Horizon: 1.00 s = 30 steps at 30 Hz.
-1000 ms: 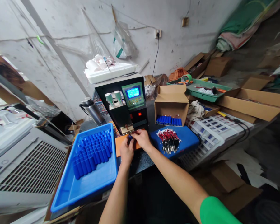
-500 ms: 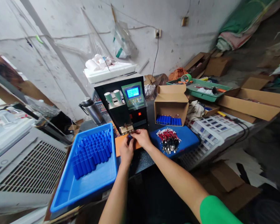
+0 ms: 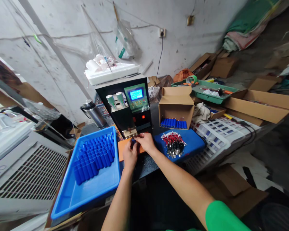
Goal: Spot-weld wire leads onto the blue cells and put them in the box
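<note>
My left hand (image 3: pixel 130 153) and my right hand (image 3: pixel 145 142) meet under the electrodes (image 3: pixel 129 132) of a black spot welder (image 3: pixel 121 123). Between the fingertips a small dark blue bit shows, apparently a blue battery cell, mostly covered by the left fingers. The right thumb and fingers are pinched at the electrode tips on something too small to make out. Beneath the hands lies an orange pad (image 3: pixel 122 149). To the left, a blue tray (image 3: pixel 101 184) holds many upright blue battery cells (image 3: pixel 93 158). On the right, red and black wire leads (image 3: pixel 174 143) lie piled on a blue surface (image 3: pixel 195 141).
An open cardboard box (image 3: pixel 176 100) with blue cells lying inside stands right of the welder. Behind it are a green tray (image 3: pixel 215 96) with tools and tape, and a white plastic crate (image 3: pixel 214 136). A steel flask (image 3: pixel 93 114) stands left of the welder.
The hands keep their place at the electrodes with almost no movement. The whole view has shifted very slightly.
</note>
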Tool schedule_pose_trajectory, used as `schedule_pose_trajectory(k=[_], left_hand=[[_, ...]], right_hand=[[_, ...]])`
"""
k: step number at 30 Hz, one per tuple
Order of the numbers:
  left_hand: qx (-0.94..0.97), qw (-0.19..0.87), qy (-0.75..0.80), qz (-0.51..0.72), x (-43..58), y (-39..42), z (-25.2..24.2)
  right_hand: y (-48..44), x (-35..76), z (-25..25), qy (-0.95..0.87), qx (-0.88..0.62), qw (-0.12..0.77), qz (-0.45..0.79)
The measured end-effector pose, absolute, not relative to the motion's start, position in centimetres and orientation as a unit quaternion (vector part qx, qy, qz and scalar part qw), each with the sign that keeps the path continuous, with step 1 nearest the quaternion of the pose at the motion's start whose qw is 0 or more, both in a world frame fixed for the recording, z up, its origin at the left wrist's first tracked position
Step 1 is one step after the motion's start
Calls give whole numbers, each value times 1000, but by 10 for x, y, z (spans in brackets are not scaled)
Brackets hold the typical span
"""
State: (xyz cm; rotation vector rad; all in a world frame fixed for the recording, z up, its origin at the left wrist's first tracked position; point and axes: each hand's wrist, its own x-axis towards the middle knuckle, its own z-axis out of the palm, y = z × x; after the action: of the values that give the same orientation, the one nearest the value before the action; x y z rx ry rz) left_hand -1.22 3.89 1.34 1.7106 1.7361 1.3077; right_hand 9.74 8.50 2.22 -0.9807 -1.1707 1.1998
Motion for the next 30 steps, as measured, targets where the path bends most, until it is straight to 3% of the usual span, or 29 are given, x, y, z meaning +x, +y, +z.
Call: schedule_pose_trajectory(k=[30], left_hand=[[604, 198, 606, 478, -8, 37, 19]], right_hand=[[78, 110, 25, -544, -391, 559, 489]])
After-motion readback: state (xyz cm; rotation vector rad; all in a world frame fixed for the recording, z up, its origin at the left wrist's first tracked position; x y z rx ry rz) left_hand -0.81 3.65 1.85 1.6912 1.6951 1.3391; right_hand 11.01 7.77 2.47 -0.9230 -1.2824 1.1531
